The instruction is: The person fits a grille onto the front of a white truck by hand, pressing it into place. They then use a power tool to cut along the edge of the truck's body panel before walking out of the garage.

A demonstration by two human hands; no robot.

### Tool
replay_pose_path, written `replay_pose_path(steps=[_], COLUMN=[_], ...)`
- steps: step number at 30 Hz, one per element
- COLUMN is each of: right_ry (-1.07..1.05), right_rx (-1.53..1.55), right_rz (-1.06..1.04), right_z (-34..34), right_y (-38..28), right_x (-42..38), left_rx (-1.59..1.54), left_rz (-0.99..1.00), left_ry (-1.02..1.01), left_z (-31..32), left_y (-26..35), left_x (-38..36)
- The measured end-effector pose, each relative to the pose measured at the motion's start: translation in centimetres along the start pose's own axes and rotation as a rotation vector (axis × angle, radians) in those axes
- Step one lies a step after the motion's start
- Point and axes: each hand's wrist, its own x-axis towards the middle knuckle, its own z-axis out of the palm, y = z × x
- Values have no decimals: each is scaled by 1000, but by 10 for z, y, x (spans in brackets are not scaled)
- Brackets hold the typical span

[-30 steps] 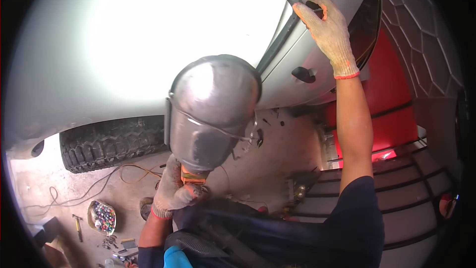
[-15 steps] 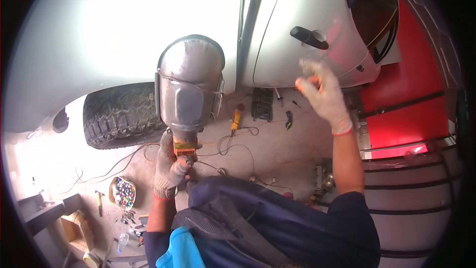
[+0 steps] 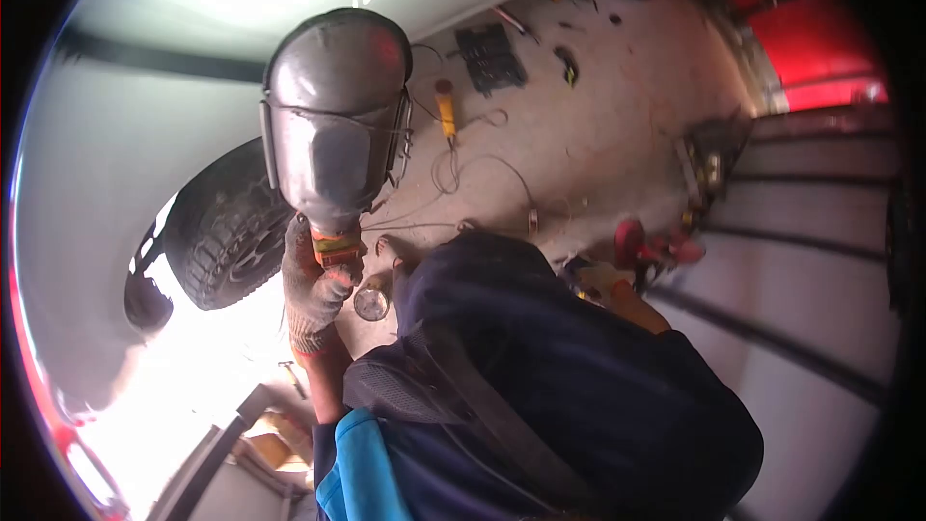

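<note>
My left hand point(image 3: 316, 294), in a knitted work glove, is closed around the orange grip point(image 3: 336, 249) of a hand-held tool with a large, rounded grey shield-like body point(image 3: 326, 125). The body has a dark rim, a strap line across it and side rails; I cannot make out its exact kind. Low on the right, my gloved right hand point(image 3: 600, 282) is beside my leg near a red object point(image 3: 656, 246). Its fingers are blurred and partly hidden, so whatever they may hold does not show.
A pale car body point(image 3: 183, 125) and its tyre point(image 3: 231, 232) stand at left. On the floor lie a yellow corded tool point(image 3: 446, 116), a black tool case point(image 3: 489, 58) and a cable point(image 3: 506, 164). A round jar-like container point(image 3: 372, 299) sits near my left wrist.
The view has turned right and down, showing more floor. My right hand has dropped from beside the car door to low beside my leg. My left hand still grips the grey-bodied tool.
</note>
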Motion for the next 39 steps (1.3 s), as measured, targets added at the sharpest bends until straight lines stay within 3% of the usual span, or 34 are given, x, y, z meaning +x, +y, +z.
replay_pose_path(steps=[2,5,8,11,13,14,15,19,21,23,24,28,32,33,35,36,37,38,39], right_ry=[24,118,181,234,241,235,224,40,104,22,86,100,91,74,103,32,122,95,65], right_rx=[109,448,695,609,994,1025,1048,1106,1099,1074,1008,980,894,799,530,588,279,480,420], right_rz=[114,80,32,-37,-41,-36,-31,209,260,315,330,220,105,52,-32,-53,-245,-231,-267], right_z=[-9,-17,-12,19,58,74,92,164,185,187,182,146,95,74,42,26,15,13,10], right_y=[82,139,115,97,98,97,96,121,133,137,130,122,103,88,54,20,26,7,-18], right_x=[11,22,0,-3,5,5,2,5,3,-9,-16,-8,36,37,55,44,78,79,71], left_rx=[72,116,306,686,917,695,620,615,613,659,710,917,851,858,712,702,688,639,590], left_rz=[-88,-231,-358,-538,-690,-636,-655,-769,-784,-825,-800,-719,-726,-749,-601,-644,-686,-672,-654], left_ry=[-74,-192,-278,-314,-364,-529,-569,-701,-724,-684,-627,-468,-160,-54,66,163,245,349,437], left_z=[25,65,92,118,143,116,118,171,179,169,162,113,48,40,-8,-19,-29,-40,-54], left_y=[-16,-39,-64,-65,-53,-76,-84,-73,-76,-78,-80,-83,-83,-75,-91,-84,-76,-73,-70], left_x=[14,45,72,88,96,105,108,111,114,113,110,96,66,56,32,21,9,-5,-18])
